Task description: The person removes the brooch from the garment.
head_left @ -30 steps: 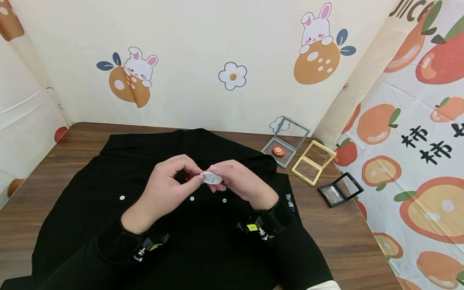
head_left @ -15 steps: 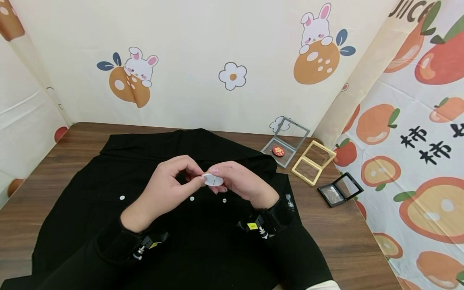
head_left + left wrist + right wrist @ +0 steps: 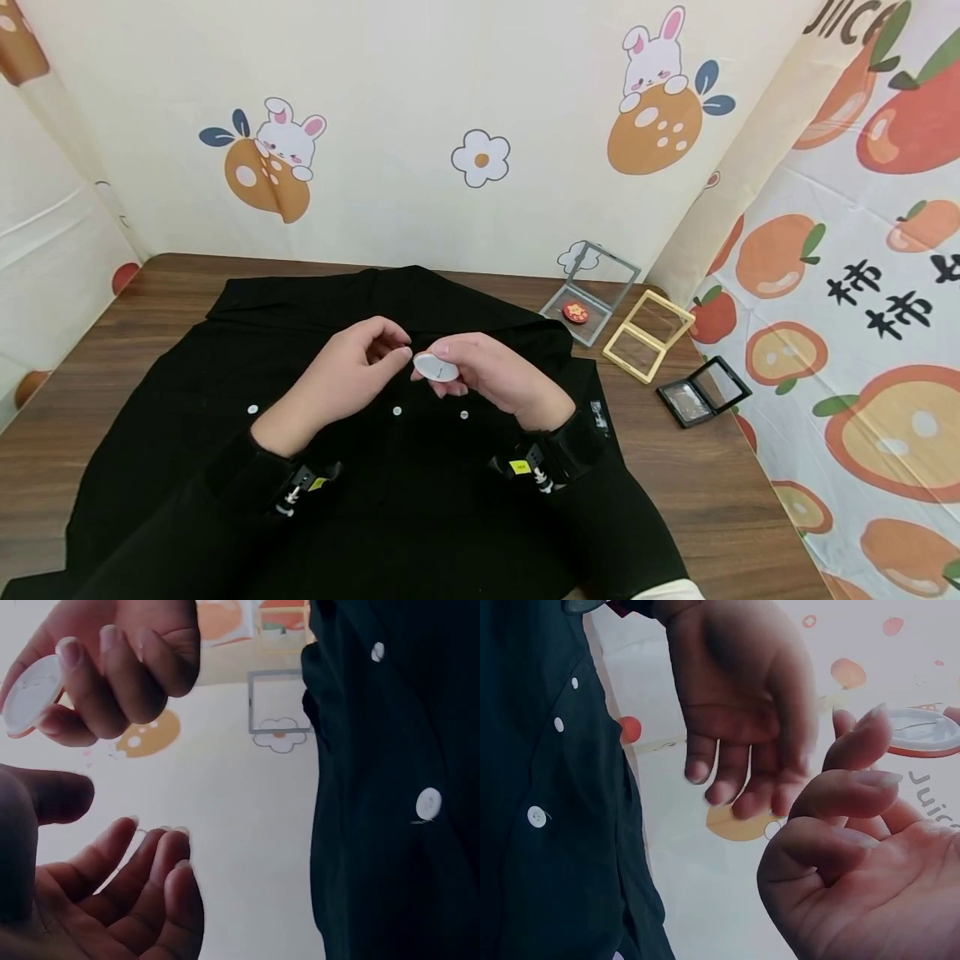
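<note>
In the head view my right hand pinches a round pin badge between thumb and fingers, its white back with a thin line facing up. In the right wrist view the badge also shows a reddish rim. Just left of it, my left hand holds nothing; its fingers are loosely bent and apart from the badge. The left wrist view shows a gap between the left thumb and fingers. Both hands are above a black shirt, spread out with white buttons down its front.
To the right on the wooden table stand three open cases: a grey one with a red flower-patterned badge in it, a yellow one and a black one. A printed curtain hangs behind the table.
My left hand has let go of the badge's edge and drawn back slightly to the left. The right hand keeps the badge in nearly the same place.
</note>
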Demonstrator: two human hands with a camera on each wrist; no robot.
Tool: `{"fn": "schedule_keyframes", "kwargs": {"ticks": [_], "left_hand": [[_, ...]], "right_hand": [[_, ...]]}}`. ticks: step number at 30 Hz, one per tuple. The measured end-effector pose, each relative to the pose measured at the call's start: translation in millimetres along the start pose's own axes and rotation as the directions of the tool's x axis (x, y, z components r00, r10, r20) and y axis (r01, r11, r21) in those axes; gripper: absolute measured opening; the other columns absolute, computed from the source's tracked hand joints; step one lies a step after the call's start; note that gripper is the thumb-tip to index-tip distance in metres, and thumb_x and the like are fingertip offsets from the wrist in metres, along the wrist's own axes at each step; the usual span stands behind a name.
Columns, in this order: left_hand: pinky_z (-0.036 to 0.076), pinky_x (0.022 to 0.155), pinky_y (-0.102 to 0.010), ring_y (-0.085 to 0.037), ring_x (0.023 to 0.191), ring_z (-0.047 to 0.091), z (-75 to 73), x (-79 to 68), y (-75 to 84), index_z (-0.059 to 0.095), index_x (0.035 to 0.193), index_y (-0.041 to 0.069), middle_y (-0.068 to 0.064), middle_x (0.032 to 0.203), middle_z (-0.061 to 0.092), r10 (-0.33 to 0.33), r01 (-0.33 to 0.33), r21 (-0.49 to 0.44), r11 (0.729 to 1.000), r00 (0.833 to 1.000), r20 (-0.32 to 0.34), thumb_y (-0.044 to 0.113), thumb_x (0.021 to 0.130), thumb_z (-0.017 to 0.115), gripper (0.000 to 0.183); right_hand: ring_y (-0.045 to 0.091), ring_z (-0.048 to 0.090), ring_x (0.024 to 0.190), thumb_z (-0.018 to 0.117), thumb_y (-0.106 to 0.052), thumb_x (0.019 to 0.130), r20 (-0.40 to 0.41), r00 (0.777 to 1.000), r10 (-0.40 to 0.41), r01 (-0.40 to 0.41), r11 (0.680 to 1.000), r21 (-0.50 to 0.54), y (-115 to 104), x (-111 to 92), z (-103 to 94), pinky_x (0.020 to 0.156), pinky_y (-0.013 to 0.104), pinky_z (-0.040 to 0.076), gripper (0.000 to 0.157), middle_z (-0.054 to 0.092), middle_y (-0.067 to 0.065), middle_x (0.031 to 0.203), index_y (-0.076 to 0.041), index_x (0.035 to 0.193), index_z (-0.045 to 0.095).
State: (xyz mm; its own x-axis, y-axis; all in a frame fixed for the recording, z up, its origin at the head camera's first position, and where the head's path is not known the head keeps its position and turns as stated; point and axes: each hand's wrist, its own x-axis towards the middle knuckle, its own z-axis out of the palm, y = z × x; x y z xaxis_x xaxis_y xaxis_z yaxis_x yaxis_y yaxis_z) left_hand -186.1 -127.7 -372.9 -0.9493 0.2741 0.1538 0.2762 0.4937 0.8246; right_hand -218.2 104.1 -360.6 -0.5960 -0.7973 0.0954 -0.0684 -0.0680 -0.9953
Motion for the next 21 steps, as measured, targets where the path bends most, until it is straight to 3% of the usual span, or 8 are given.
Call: {"fn": "schedule_keyframes", "kwargs": {"ticks": [7, 10, 13, 16, 19, 21], "left_hand": [[0.053, 0.082, -0.041, -0.017, 0.091, 0.062, 4.5, 5.4, -12.6, 0.068, 0.114, 0.011, -0.002, 0.105, 0.065, 0.011, -0.023, 0.122, 0.992, 0.995, 0.097, 0.022, 0.102, 0.066, 0.017], [0.054, 0.085, -0.042, -0.019, 0.097, 0.063, 6.8, 6.7, -16.6, 0.068, 0.117, 0.009, -0.005, 0.109, 0.066, 0.01, -0.034, 0.189, 0.981, 0.992, 0.125, 0.024, 0.101, 0.067, 0.022], [0.053, 0.088, -0.045, -0.022, 0.101, 0.063, 7.4, 7.3, -20.5, 0.068, 0.12, 0.007, -0.008, 0.112, 0.067, 0.01, -0.044, 0.27, 0.962, 0.992, 0.129, 0.025, 0.1, 0.068, 0.027], [0.053, 0.088, -0.047, -0.023, 0.1, 0.062, 6.8, 7.2, -24.0, 0.068, 0.122, 0.006, -0.01, 0.113, 0.067, 0.004, -0.051, 0.344, 0.938, 0.991, 0.136, 0.025, 0.1, 0.069, 0.029], [0.053, 0.089, -0.048, -0.024, 0.1, 0.063, 6.6, 7.0, -27.2, 0.069, 0.122, 0.006, -0.01, 0.114, 0.067, -0.007, -0.056, 0.394, 0.917, 0.988, 0.157, 0.024, 0.099, 0.069, 0.029], [0.053, 0.092, -0.049, -0.025, 0.103, 0.064, 6.6, 7.1, -29.8, 0.069, 0.122, 0.005, -0.01, 0.116, 0.068, -0.006, -0.067, 0.423, 0.903, 0.985, 0.17, 0.023, 0.099, 0.069, 0.03]], "right_hand": [[0.018, 0.046, 0.065, 0.042, -0.03, 0.106, -0.003, 1.0, -0.001, 0.001, 0.997, -0.08, -2.1, 2.5, 2.9, 0.062, 0.026, 0.039, 0.047, 0.063, 0.005, 0.081, 0.012, 0.103, 0.061], [0.017, 0.046, 0.065, 0.044, -0.029, 0.107, -0.016, 0.998, 0.053, -0.055, 0.989, -0.137, -1.8, 0.6, 3.3, 0.062, 0.026, 0.039, 0.043, 0.063, 0.005, 0.082, 0.009, 0.103, 0.064], [0.022, 0.051, 0.068, 0.048, -0.029, 0.107, -0.068, 0.986, 0.151, -0.162, 0.965, -0.205, -0.3, -3.9, 0.9, 0.065, 0.027, 0.042, 0.038, 0.062, 0.008, 0.08, 0.004, 0.104, 0.069], [0.031, 0.059, 0.076, 0.054, -0.034, 0.106, -0.148, 0.957, 0.251, -0.286, 0.907, -0.308, 3.4, -11.4, -5.5, 0.067, 0.029, 0.045, 0.038, 0.061, 0.011, 0.078, 0.0, 0.104, 0.072], [0.033, 0.063, 0.081, 0.058, -0.041, 0.104, -0.236, 0.922, 0.307, -0.382, 0.82, -0.426, 10.2, -21.9, -15.3, 0.065, 0.032, 0.047, 0.041, 0.065, 0.009, 0.08, -0.002, 0.101, 0.072], [0.03, 0.062, 0.075, 0.059, -0.045, 0.104, -0.291, 0.902, 0.32, -0.428, 0.758, -0.493, 14.1, -30.4, -21.8, 0.062, 0.034, 0.046, 0.045, 0.067, 0.005, 0.082, -0.002, 0.1, 0.071]]}}
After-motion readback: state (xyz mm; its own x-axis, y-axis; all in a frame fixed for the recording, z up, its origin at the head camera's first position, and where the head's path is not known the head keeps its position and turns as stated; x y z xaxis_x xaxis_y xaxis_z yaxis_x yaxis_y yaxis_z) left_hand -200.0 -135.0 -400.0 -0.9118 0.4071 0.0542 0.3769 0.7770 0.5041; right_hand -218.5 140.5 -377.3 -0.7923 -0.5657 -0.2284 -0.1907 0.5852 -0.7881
